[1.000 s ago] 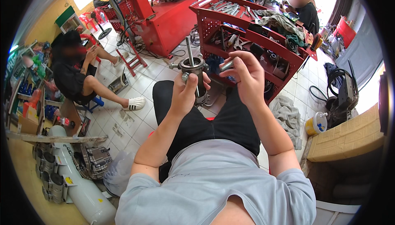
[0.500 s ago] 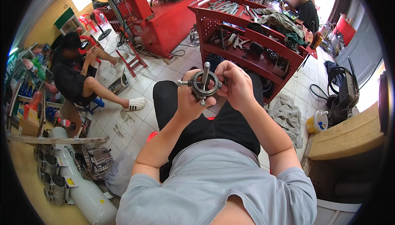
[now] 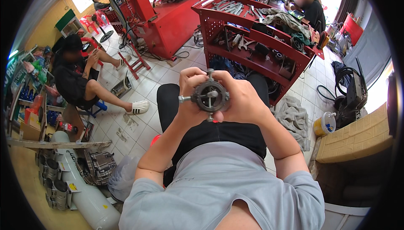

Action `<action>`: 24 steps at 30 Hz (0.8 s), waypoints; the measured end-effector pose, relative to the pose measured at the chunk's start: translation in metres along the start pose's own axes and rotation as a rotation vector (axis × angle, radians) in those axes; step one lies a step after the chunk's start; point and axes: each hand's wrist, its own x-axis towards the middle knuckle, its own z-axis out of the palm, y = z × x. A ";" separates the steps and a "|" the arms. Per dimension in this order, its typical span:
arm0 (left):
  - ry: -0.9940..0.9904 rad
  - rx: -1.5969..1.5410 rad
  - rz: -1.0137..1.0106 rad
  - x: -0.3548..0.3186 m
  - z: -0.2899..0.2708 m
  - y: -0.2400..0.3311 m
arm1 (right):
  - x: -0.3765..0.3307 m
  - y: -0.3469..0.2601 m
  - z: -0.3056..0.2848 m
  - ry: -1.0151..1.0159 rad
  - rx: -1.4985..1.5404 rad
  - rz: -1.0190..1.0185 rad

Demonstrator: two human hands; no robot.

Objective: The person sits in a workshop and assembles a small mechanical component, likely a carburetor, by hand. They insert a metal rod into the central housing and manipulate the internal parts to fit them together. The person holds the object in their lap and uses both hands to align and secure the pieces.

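Both hands hold a round dark-grey metal part (image 3: 209, 96) with short pins sticking out on its sides, raised above my lap. My left hand (image 3: 190, 95) wraps its left side, near a pin that juts out to the left. My right hand (image 3: 239, 99) cups the right side, thumb under the ring. The part's open face with inner spokes turns toward me. I sit in black trousers and a grey shirt.
A red tool cart (image 3: 256, 40) with wrenches and rags stands just ahead. A red machine (image 3: 164, 17) is at the back. One person sits on a low stool (image 3: 78, 78) at left, another (image 3: 305, 3) behind the cart. A white cylinder (image 3: 80, 188) lies lower left; a bucket (image 3: 325, 124) is at right.
The part was held upright on a shaft with my right hand apart from it; both hands have since closed on it and turned its round face toward me, closer to my body.
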 end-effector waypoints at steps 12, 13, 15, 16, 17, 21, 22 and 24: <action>-0.197 -0.016 -0.052 0.014 -0.008 0.006 | 0.003 0.013 -0.004 0.105 -0.025 -0.044; -0.239 0.018 -0.042 0.020 -0.011 0.010 | 0.004 0.014 -0.005 0.133 -0.009 -0.070; -0.233 -0.086 -0.108 0.025 -0.018 0.015 | 0.006 0.018 -0.010 0.191 0.023 -0.120; -0.225 -0.138 -0.147 0.022 -0.024 0.013 | 0.004 0.021 -0.014 0.142 -0.022 -0.061; -0.217 -0.190 -0.186 0.019 -0.029 0.011 | 0.004 0.020 -0.016 0.159 -0.021 -0.080; -0.205 -0.170 0.028 0.020 -0.036 0.005 | 0.004 0.017 -0.021 0.217 -0.046 -0.159; -0.174 -0.126 0.035 0.024 -0.034 0.011 | 0.004 0.017 -0.021 0.222 -0.058 -0.173; -0.157 -0.041 0.085 0.026 -0.036 0.011 | 0.004 0.019 -0.020 0.218 -0.057 -0.198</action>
